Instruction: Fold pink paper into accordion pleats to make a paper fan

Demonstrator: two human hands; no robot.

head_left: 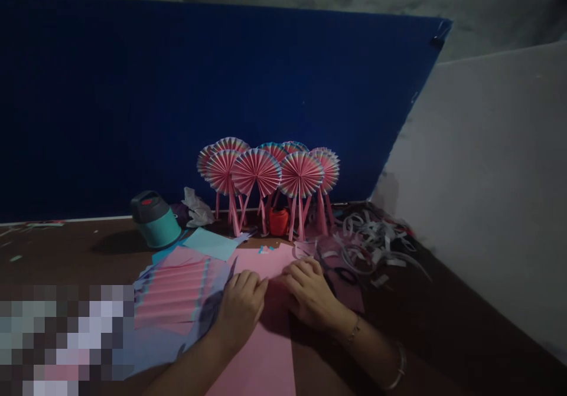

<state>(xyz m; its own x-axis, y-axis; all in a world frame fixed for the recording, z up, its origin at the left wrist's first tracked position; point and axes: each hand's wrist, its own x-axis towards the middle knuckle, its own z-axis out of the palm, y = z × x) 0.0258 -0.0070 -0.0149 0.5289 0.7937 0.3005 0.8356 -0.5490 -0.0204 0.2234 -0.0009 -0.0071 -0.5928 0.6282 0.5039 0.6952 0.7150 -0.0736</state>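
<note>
A long pink paper sheet (263,363) lies lengthwise on the table in front of me. My left hand (243,303) is closed over its left edge, fingers curled and pressed together. Across from it, my right hand (310,291) grips the sheet near its right edge with bent fingers; the fingertips of both hands are partly hidden. Tiny blue and pink scraps (266,249) sit at the sheet's far end. To the left is a pleated pink paper strip (172,295) with blue-tinted edges. Dark-handled scissors (343,275) appear to lie just right of my right hand.
Several pink pleated paper fans (257,173) stand at the back on paper legs, around a red object (279,222). A teal, dark-topped container (157,222) stands left, near light-blue paper (210,244). Curled paper strips (376,236) pile up at right. A blue board (199,95) rises behind.
</note>
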